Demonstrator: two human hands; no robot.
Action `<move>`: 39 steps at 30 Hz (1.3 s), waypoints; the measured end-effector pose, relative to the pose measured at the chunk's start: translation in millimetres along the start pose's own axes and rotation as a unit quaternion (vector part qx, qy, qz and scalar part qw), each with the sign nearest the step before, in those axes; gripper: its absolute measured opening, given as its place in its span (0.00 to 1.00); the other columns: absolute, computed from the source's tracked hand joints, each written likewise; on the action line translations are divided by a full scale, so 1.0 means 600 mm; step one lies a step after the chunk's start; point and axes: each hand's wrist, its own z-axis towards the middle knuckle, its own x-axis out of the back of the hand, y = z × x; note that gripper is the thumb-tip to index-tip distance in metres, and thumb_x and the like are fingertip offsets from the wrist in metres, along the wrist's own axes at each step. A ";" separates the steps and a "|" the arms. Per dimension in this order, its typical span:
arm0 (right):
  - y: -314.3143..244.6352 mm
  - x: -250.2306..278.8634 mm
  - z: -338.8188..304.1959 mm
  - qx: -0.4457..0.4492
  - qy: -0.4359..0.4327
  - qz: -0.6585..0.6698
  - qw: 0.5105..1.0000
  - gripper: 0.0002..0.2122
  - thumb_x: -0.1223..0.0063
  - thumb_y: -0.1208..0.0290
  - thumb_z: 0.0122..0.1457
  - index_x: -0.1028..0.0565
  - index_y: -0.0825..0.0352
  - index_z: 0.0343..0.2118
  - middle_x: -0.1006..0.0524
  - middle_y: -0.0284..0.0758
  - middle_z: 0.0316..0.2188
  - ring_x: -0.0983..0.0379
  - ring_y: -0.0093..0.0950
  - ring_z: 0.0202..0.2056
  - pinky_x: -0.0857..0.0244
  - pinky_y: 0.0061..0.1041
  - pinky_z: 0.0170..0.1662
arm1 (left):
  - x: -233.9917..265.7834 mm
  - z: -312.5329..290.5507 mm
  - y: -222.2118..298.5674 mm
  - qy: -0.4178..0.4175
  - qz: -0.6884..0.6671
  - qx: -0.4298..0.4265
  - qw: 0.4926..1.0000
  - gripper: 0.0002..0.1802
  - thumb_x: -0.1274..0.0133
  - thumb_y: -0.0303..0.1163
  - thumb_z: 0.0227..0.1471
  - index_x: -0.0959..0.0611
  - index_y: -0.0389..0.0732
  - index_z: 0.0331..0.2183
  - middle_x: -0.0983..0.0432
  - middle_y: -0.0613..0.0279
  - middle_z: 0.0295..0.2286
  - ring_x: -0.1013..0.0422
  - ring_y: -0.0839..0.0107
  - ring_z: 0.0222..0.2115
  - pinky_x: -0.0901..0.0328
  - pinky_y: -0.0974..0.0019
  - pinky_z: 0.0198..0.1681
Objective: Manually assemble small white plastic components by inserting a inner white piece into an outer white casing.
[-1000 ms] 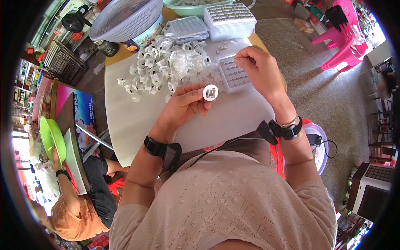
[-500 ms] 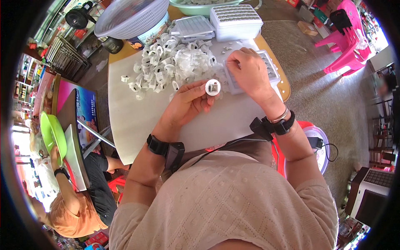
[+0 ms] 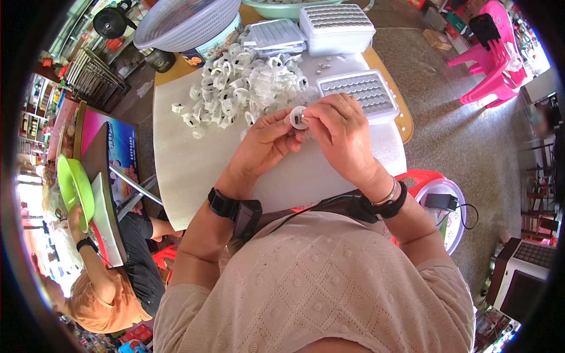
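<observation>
My left hand (image 3: 268,141) is closed on a small white round plastic piece (image 3: 296,122) with a dark opening in its middle, holding it above the table. My right hand (image 3: 341,132) meets it there, thumb and forefinger pinched at its face; whatever lies between those fingertips is too small to make out. Just beyond the right hand lies a white tray (image 3: 376,97) with rows of small silvery parts. A heap of translucent white plastic pieces (image 3: 235,88) spreads over the paper-covered table (image 3: 194,170) beyond my left hand.
At the table's far side stand stacked white trays (image 3: 338,38), flatter clear trays (image 3: 275,34) and a grey basket (image 3: 182,26). A few tiny parts (image 3: 322,66) lie near the stack. A person in orange (image 3: 109,300) sits at left with a green basin (image 3: 76,191).
My right hand has come from over the tray, back and leftward, to the round piece. The tray's rows now show. My left hand stays nearly in place.
</observation>
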 end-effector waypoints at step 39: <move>-0.006 0.018 0.006 -0.091 -0.050 0.122 0.987 0.11 0.45 0.80 0.47 0.26 0.69 0.36 0.26 0.39 0.31 0.28 0.39 0.34 0.32 0.33 0.37 | -0.001 -0.007 0.003 -0.001 0.013 0.029 0.999 0.17 0.55 0.32 0.60 0.26 0.32 0.47 0.25 0.61 0.32 0.27 0.76 0.29 0.28 0.72 0.31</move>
